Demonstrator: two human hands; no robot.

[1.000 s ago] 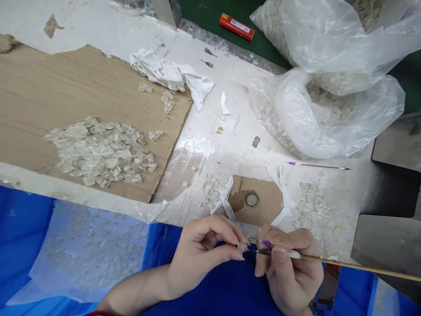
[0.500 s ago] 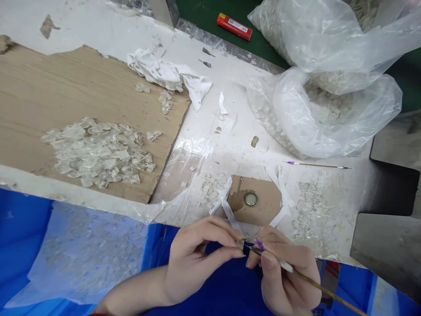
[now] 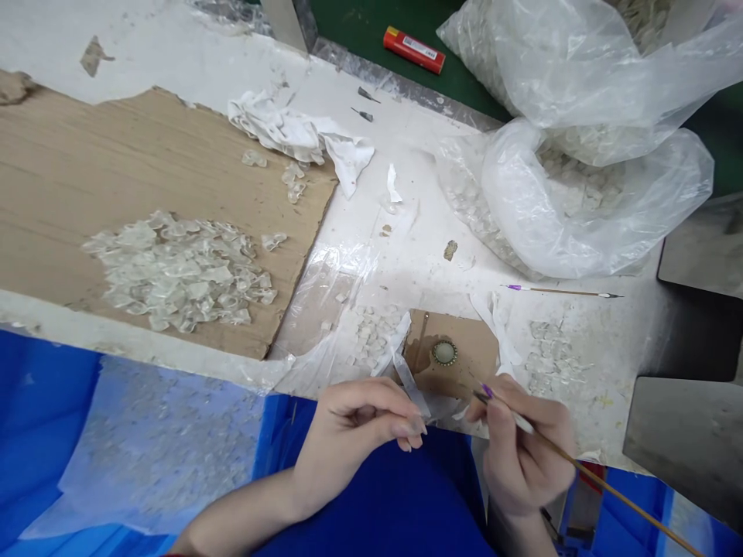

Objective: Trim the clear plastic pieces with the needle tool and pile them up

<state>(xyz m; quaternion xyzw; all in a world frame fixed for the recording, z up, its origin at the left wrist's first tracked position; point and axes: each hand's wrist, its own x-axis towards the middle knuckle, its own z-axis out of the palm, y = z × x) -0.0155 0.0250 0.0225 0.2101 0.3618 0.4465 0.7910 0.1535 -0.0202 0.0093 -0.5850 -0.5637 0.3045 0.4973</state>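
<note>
Head view: slender stick (image 3: 615, 493) in right grip (image 3: 525, 449)

On the white surface (image 3: 418, 263), the flat brown cardboard sheet (image 3: 70, 162) lies left, under the heap of translucent plastic pieces (image 3: 179, 271). Right of the sheet lies the small brown cardboard pad (image 3: 476, 333), bearing the round metal cap (image 3: 445, 353). Behind the pad, rightward: the clear plastic bag (image 3: 580, 251). Before the pad, rightward: the right grip (image 3: 511, 433), containing the thin brown-handled brush (image 3: 615, 490).
</note>
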